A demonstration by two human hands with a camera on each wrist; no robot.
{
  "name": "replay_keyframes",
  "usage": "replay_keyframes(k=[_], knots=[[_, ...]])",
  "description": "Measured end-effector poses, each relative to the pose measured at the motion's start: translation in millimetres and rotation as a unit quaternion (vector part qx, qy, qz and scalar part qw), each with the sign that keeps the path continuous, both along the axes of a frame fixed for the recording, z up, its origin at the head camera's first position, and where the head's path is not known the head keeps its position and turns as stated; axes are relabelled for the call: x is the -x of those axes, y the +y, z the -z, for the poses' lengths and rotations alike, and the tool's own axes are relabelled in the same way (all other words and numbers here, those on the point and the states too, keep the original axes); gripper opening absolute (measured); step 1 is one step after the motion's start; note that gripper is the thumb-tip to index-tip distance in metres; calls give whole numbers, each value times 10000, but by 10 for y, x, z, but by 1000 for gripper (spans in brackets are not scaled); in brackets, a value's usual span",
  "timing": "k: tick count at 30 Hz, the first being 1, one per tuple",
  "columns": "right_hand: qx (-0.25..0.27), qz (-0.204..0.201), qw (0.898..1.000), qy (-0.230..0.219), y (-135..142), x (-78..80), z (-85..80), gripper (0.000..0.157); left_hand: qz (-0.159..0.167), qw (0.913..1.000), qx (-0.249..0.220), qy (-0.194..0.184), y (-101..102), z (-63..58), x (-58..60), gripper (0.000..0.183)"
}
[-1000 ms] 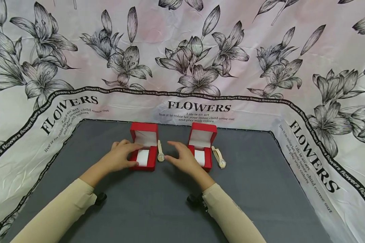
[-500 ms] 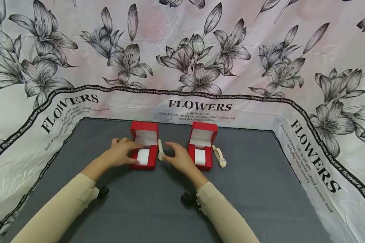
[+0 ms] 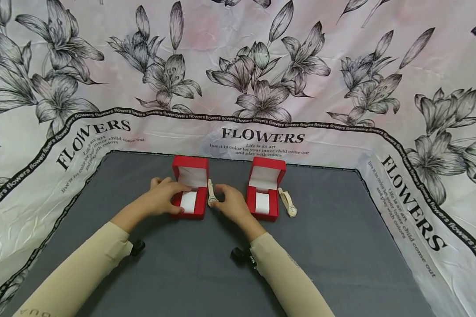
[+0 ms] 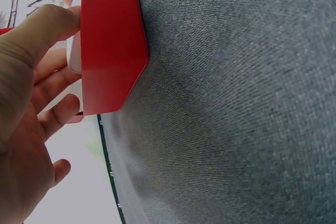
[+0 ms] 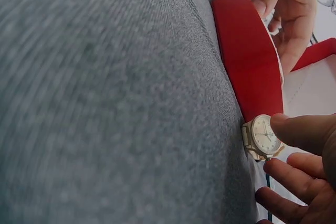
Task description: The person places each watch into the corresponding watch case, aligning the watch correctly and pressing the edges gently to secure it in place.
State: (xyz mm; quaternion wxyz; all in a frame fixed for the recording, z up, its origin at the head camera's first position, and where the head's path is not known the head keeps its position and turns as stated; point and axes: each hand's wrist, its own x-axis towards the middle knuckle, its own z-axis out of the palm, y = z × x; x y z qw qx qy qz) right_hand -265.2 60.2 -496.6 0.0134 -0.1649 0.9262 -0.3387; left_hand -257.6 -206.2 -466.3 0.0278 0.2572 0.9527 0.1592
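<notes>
My left hand point(image 3: 161, 198) grips the left side of an open red watch box point(image 3: 199, 204), thumb at the front and fingers toward the hinge. A white cushion point(image 3: 188, 202) sits inside it. Just right of that box lies a wristwatch point(image 3: 211, 193) with a pale strap and round dial. My right hand point(image 3: 233, 203) is at the watch from the right, fingers spread. In the right wrist view, its thumb tip point(image 5: 280, 121) overlaps the dial edge of the watch point(image 5: 262, 136) and the other fingers are just below. The left wrist view has my left thumb point(image 4: 65, 22) over the box's wall point(image 4: 113, 45).
Another open red box point(image 3: 271, 209) with a white cushion stands to the right, close behind my right hand. A second pale-strapped watch point(image 3: 289, 206) lies beside it. The grey cloth point(image 3: 206, 273) ends at a flower-printed sheet point(image 3: 262, 105) behind the boxes.
My right hand has moved slightly left and its fingers have come closer to the watch beside the left box. My left hand has stayed at that box. The head view has shifted a little.
</notes>
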Motion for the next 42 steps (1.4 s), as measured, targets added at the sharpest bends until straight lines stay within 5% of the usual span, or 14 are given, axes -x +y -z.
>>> replay_keyframes(k=[18,27,33,42], knots=[[-285,14,9995,121,2,60,26,41,211,9989,-139,400,88,-37,-22,72],[-407,-36,9989,248,-2,24,28,27,12,9996,75,282,86,-6,-42,71],[163,-13,9998,77,16,-20,66,25,-13,9989,255,391,94,32,-51,72],[1200,20,9927,-137,78,-34,39,29,59,9935,339,1082,118,10,-79,69]])
